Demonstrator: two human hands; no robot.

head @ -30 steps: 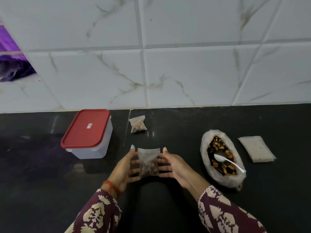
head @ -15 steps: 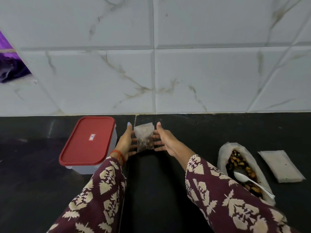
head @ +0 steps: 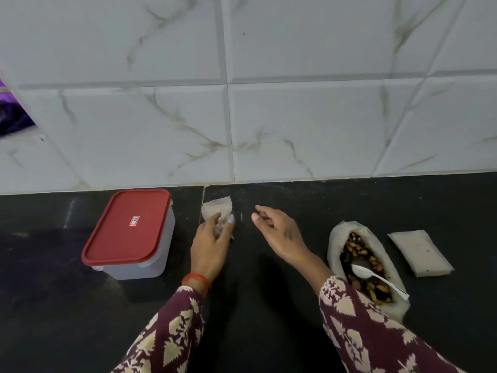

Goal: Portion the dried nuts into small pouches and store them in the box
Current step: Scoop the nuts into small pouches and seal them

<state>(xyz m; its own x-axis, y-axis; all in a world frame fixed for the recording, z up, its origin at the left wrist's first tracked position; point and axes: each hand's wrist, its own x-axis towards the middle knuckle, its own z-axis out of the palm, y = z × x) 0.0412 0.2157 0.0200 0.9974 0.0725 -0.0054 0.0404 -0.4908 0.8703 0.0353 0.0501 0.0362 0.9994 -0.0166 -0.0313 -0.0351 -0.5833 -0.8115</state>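
Note:
A small translucent pouch of nuts [head: 216, 210] lies on the black counter close to the wall. My left hand [head: 211, 239] rests over it, with thumb and fingers curled round its lower part. The hand hides whether a second pouch lies beneath. My right hand [head: 277, 231] hovers a little to the right, fingers loosely bent and holding nothing. The white storage box [head: 145, 261] with its red lid [head: 126, 227] on stands just left of my left hand. An open bag of mixed dried nuts [head: 359, 255] lies at the right with a white plastic spoon [head: 372, 275] in it.
A flat stack of empty pouches [head: 419, 251] lies right of the nut bag. The white marble-tiled wall [head: 242, 117] bounds the black counter [head: 255, 292] at the back. A purple item [head: 10, 119] shows at the far left edge.
Both hands carried the filled pouch from the counter's middle back toward the wall. My right hand has let go and drawn off to the right; my left hand stays on the pouch.

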